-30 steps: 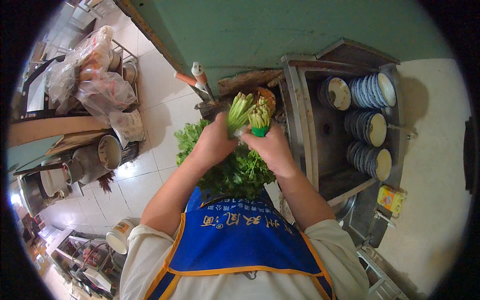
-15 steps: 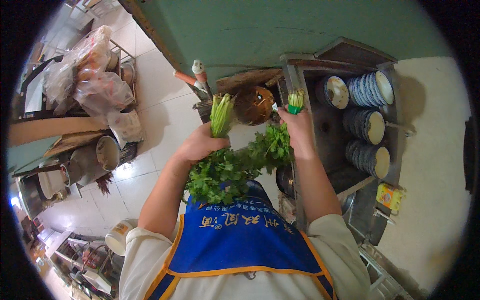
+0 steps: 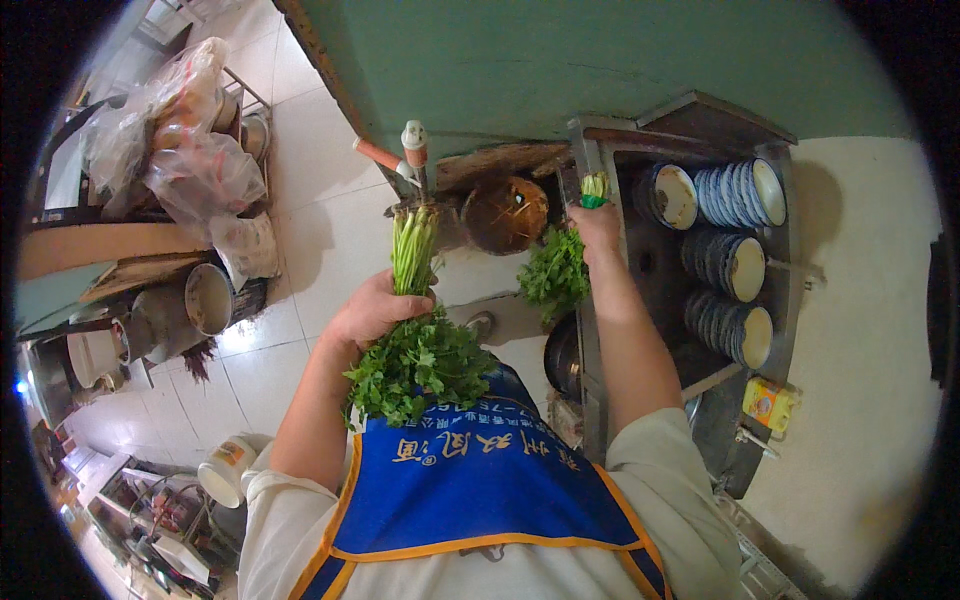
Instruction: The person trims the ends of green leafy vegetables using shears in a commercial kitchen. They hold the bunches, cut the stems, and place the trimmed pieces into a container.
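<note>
A: In the head view, what are the hands doing?

B: The left hand [image 3: 380,310] is closing round the larger bunch of leafy greens [image 3: 413,250], left of the frame's centre. Its pale stalks are pointing up, and its leaves are spreading below the fist, over the top of the blue apron [image 3: 490,470].

A: And the right hand [image 3: 598,232]?

B: It is gripping the smaller bunch [image 3: 555,272], right of centre and above the middle. A green band [image 3: 593,201] is showing round those stalks, near the left edge of the sink [image 3: 655,335]. The leaves are hanging down and to the left.

A: Which step are we seeing?

B: I'm judging it as sorting: the bunches are standing well apart, one per hand. The brown round container [image 3: 482,205] is sitting between and above them.

A: What is the next move calling for?

B: Probably a firm hold on the loose-looking larger stalks, and keeping the smaller leaves from catching on the sink's rim. I'm not seeing any band on the larger bunch.
</note>
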`<state>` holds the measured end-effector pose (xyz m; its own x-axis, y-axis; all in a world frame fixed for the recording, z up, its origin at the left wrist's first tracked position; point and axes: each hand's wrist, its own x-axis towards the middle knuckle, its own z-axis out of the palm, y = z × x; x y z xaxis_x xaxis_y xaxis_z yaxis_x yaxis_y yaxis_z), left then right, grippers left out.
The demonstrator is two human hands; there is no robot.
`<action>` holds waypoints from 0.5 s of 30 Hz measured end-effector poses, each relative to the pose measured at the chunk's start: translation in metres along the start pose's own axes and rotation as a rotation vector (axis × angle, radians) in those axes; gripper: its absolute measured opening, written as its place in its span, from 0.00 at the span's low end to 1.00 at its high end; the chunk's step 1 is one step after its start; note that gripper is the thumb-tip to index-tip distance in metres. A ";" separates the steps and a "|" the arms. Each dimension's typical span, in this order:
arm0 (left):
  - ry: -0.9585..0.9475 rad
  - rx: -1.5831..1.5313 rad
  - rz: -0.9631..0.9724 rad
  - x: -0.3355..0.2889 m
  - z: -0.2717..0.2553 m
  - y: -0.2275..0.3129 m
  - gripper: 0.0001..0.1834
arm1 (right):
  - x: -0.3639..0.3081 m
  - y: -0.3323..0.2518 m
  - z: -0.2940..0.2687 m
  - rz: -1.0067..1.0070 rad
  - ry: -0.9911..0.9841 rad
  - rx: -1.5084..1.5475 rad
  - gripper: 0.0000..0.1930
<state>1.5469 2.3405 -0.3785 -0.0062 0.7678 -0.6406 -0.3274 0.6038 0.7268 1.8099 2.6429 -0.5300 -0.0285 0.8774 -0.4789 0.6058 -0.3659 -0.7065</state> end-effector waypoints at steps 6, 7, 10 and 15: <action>0.008 -0.054 0.041 -0.001 -0.007 -0.007 0.27 | 0.007 -0.005 0.005 0.037 0.052 0.042 0.17; 0.012 -0.061 0.042 -0.001 -0.008 -0.009 0.27 | 0.003 -0.007 0.004 0.045 0.080 0.080 0.13; 0.014 -0.122 0.061 0.000 -0.011 -0.011 0.27 | -0.016 -0.014 -0.002 -0.022 -0.027 0.118 0.12; -0.105 -0.305 0.194 0.001 -0.011 -0.004 0.26 | -0.082 -0.028 -0.007 -0.101 -0.471 0.478 0.13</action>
<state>1.5373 2.3366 -0.3851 -0.0040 0.8890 -0.4579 -0.5960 0.3656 0.7150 1.8009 2.5829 -0.4673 -0.4752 0.7254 -0.4981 0.1667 -0.4816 -0.8604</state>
